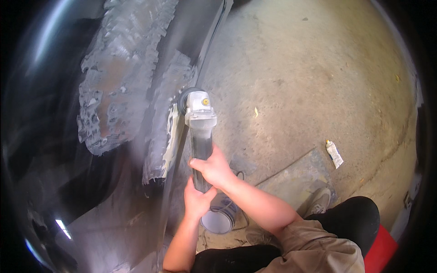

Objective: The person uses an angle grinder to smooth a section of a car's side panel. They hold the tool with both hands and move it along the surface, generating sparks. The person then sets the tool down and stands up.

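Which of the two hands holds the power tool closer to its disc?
The right hand: it grips the power tool nearer the pale head, while the left hand holds lower, at the rear end.

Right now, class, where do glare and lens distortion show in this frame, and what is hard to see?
Head view: white glare streaks on the glossy dark panel, upper and lower left; head view: corners fall to black, and the concrete floor curves along the right rim; head view: the disc is partly hidden by the power tool.
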